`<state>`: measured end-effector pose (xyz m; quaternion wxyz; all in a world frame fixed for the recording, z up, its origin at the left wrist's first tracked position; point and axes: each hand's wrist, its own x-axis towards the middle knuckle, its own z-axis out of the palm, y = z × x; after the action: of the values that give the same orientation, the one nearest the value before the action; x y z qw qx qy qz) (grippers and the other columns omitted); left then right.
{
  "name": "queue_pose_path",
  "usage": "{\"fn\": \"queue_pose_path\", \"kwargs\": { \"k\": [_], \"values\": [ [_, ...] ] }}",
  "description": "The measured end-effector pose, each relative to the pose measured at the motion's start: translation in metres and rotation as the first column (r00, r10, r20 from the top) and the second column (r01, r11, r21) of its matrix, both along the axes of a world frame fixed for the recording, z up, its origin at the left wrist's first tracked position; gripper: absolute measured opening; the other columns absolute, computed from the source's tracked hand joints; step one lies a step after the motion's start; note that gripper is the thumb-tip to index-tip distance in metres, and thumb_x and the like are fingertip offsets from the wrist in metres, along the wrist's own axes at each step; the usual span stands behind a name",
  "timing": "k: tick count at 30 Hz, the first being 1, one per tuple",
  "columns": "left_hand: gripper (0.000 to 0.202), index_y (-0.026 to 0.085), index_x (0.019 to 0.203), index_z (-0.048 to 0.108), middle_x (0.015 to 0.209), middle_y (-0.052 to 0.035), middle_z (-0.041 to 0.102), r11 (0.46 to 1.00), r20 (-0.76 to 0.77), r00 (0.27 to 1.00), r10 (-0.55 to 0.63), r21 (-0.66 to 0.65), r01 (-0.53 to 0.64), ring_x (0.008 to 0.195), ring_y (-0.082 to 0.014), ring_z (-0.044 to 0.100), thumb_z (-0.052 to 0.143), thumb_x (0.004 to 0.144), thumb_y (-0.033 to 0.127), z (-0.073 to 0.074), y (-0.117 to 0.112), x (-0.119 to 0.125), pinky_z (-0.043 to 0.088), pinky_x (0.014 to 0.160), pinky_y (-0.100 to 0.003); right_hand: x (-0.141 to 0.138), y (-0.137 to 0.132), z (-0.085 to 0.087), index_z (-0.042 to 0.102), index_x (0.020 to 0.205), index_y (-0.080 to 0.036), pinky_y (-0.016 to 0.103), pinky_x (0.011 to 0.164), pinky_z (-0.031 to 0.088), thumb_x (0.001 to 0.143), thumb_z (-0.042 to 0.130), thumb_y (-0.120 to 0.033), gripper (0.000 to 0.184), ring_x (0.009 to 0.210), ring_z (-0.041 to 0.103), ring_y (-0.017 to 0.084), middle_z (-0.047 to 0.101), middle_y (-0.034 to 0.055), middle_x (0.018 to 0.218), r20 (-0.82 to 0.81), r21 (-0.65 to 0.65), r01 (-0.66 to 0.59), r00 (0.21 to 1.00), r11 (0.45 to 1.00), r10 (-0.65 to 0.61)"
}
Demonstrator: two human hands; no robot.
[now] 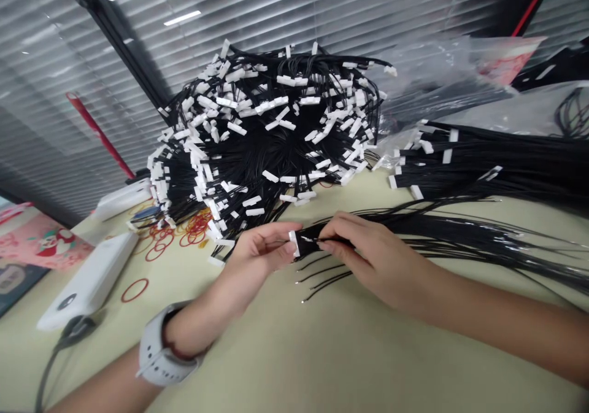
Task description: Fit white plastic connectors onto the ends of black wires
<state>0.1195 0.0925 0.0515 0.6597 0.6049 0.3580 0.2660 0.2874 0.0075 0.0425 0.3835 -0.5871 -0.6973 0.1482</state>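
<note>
Between thumb and fingers, my left hand [260, 250] pinches a small white connector [293, 243]. Black wires run from that connector toward the right. Just beside it my right hand [363, 247] is closed on a thin black wire [321, 239], whose bright metal tip points at the connector. Whether the tip touches the connector I cannot tell. Under my right hand lies a bundle of loose black wires [460, 232] with metal ends, and several of them fan out below the fingers.
Behind my hands rises a big heap of black cables with white connectors [271, 137]. More cables [497, 161] lie at the right near clear plastic bags [427, 75]. Red rubber bands [135, 290] and a white device with a plugged-in cord [89, 284] are on the table at the left.
</note>
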Motion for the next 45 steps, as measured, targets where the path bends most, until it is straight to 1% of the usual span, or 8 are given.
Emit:
{"fn": "queue_pose_path", "kwargs": {
  "k": [3, 8, 13, 17, 22, 25, 36, 45],
  "values": [
    [0.023, 0.019, 0.091, 0.068, 0.073, 0.0003, 0.065, 1.0, -0.017, 1.0, -0.008, 0.0, 0.008, 0.067, -0.011, 0.055, 0.07, 0.068, 0.015, 0.0006, -0.0006, 0.0012, 0.043, 0.065, -0.022, 0.0032, 0.0005, 0.0005, 0.058, 0.084, -0.02, 0.024, 0.063, 0.038, 0.089, 0.043, -0.019, 0.016, 0.069, 0.052, 0.011, 0.056, -0.0005, 0.079, 0.0, -0.078, -0.019, 1.0, 0.997, 0.019],
    [0.022, 0.019, 0.091, 0.068, 0.078, -0.0004, 0.066, 1.0, -0.022, 1.0, 0.011, -0.006, -0.011, 0.069, -0.0117, 0.056, 0.07, 0.069, 0.016, 0.0029, -0.0015, 0.0016, 0.043, 0.066, -0.023, 0.006, 0.0013, -0.0004, 0.055, 0.08, -0.02, 0.023, 0.052, 0.032, 0.087, 0.047, -0.027, 0.013, 0.055, 0.045, 0.009, 0.054, -0.004, 0.063, -0.075, -0.136, 0.034, 0.996, 0.99, -0.044],
    [0.024, 0.021, 0.093, 0.069, 0.072, 0.0005, 0.063, 1.0, -0.056, 0.998, 0.023, -0.003, -0.024, 0.066, -0.0098, 0.053, 0.07, 0.069, 0.017, 0.0026, 0.0003, -0.0003, 0.041, 0.061, -0.02, 0.0044, 0.0017, -0.0001, 0.057, 0.078, -0.019, 0.024, 0.054, 0.032, 0.088, 0.042, -0.026, 0.019, 0.051, 0.042, 0.008, 0.054, -0.0028, 0.063, -0.071, -0.146, 0.039, 0.996, 0.988, -0.049],
    [0.024, 0.021, 0.093, 0.069, 0.072, 0.0009, 0.062, 1.0, -0.061, 0.998, 0.027, 0.002, -0.027, 0.067, -0.0097, 0.052, 0.07, 0.069, 0.017, 0.003, 0.0001, 0.0, 0.04, 0.062, -0.02, 0.0046, 0.0011, 0.0017, 0.058, 0.074, -0.018, 0.024, 0.055, 0.033, 0.086, 0.044, -0.025, 0.02, 0.051, 0.042, 0.008, 0.054, -0.0028, 0.062, -0.082, -0.166, 0.038, 0.995, 0.985, -0.052],
    [0.024, 0.02, 0.093, 0.069, 0.071, 0.0007, 0.062, 1.0, -0.063, 0.998, 0.021, 0.002, -0.02, 0.067, -0.01, 0.052, 0.07, 0.069, 0.017, 0.0045, -0.0011, 0.0004, 0.04, 0.063, -0.021, 0.0059, 0.0017, 0.0005, 0.059, 0.075, -0.019, 0.023, 0.051, 0.032, 0.084, 0.048, -0.029, 0.018, 0.053, 0.044, 0.009, 0.055, -0.0031, 0.061, -0.154, -0.192, 0.044, 0.985, 0.98, -0.075],
    [0.024, 0.02, 0.093, 0.069, 0.071, 0.0005, 0.062, 1.0, -0.062, 0.998, 0.016, 0.01, -0.016, 0.067, -0.0105, 0.053, 0.07, 0.069, 0.017, 0.0049, -0.0014, 0.0004, 0.041, 0.063, -0.021, 0.0063, 0.002, 0.0002, 0.06, 0.072, -0.018, 0.023, 0.049, 0.031, 0.083, 0.049, -0.031, 0.02, 0.051, 0.043, 0.009, 0.053, -0.003, 0.058, -0.137, -0.21, 0.053, 0.987, 0.976, -0.083],
    [0.023, 0.019, 0.089, 0.069, 0.07, 0.0001, 0.064, 1.0, -0.044, 0.999, 0.002, -0.001, -0.002, 0.064, -0.011, 0.054, 0.071, 0.067, 0.016, 0.0048, -0.0007, 0.0006, 0.041, 0.062, -0.022, 0.0064, 0.0005, 0.0009, 0.059, 0.069, -0.018, 0.024, 0.05, 0.031, 0.083, 0.049, -0.026, 0.019, 0.048, 0.041, 0.008, 0.052, -0.0034, 0.056, -0.046, -0.139, 0.046, 0.998, 0.989, -0.053],
    [0.024, 0.022, 0.09, 0.07, 0.073, 0.0024, 0.066, 0.998, -0.03, 1.0, -0.008, -0.063, 0.006, 0.067, -0.0073, 0.054, 0.072, 0.067, 0.017, 0.0044, 0.0001, -0.0016, 0.04, 0.064, -0.016, 0.0062, 0.0014, -0.0001, 0.058, 0.07, -0.018, 0.023, 0.053, 0.033, 0.083, 0.05, -0.023, 0.017, 0.05, 0.043, 0.008, 0.054, -0.0034, 0.059, -0.036, -0.069, 0.039, 0.999, 0.997, -0.041]
  ]
}}
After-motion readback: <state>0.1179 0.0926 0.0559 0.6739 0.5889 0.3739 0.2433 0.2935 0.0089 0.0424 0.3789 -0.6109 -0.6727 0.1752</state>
